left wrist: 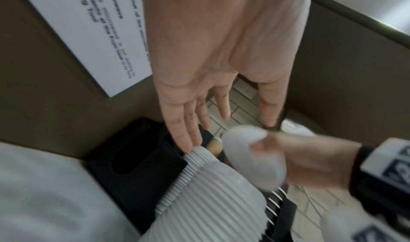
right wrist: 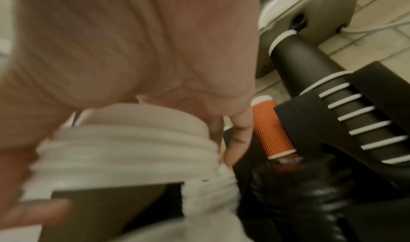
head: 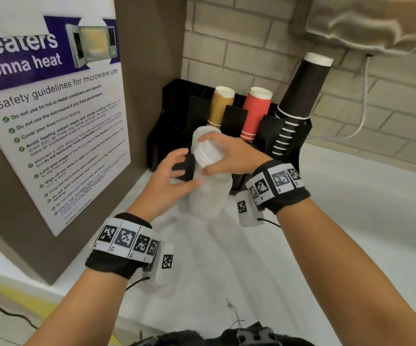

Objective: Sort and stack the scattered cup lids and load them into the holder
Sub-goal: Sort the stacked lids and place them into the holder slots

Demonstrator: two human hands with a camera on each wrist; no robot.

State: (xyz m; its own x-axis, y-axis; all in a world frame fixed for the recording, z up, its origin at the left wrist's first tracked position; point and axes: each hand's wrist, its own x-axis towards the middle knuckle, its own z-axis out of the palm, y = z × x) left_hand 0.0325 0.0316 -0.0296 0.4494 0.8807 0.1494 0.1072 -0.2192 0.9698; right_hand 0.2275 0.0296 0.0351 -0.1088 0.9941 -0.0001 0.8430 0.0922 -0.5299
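Note:
A black holder (head: pixel 177 108) stands against the brick wall. A long ribbed stack of white lids (head: pixel 209 198) leans out of its front slot toward me, also seen in the left wrist view as the long stack (left wrist: pixel 210 193). My right hand (head: pixel 227 156) grips a short stack of white lids (head: pixel 208 154) at the long stack's upper end; the right wrist view shows this short stack (right wrist: pixel 133 140) under my palm. My left hand (head: pixel 174 178) is open with straight fingers, and its fingertips (left wrist: pixel 188 140) touch the side of the long stack.
Tan cups (head: pixel 220 106), red cups (head: pixel 255 113) and black cups (head: pixel 299 96) stand in the holder's back slots. A brown panel with a microwave poster (head: pixel 52 121) closes the left side. An appliance (head: pixel 364 21) with a cable hangs at top right. White counter (head: pixel 351 221) lies to the right.

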